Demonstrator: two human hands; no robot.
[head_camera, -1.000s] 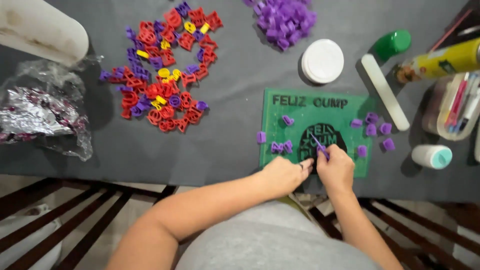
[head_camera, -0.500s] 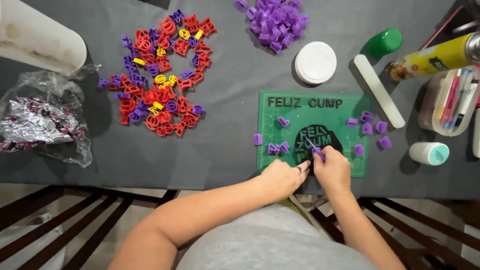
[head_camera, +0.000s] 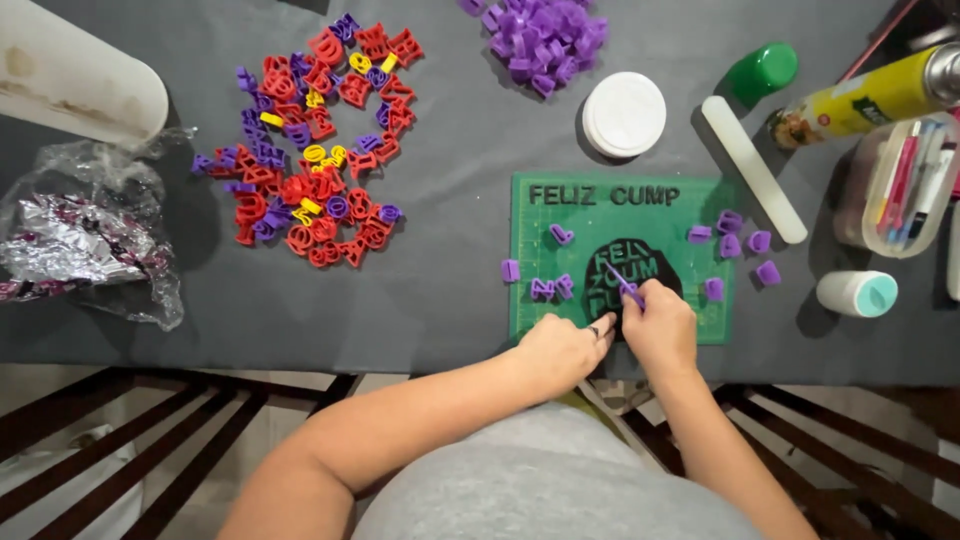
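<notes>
**Tool tip on the black sheet**

On the green mat (head_camera: 700, 325) lies a black sheet (head_camera: 655, 262). The left hand (head_camera: 560, 350) presses its near edge, fingers flat, holding nothing. The right hand (head_camera: 660, 330) pinches a purple tool (head_camera: 624, 283), slanting up-left from the grip onto the sheet.

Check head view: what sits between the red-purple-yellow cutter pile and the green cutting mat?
Head view: mostly bare dark tabletop. Between the cutter pile and the green cutting mat, only one small purple cutter lies, just off the mat's left edge.
</notes>
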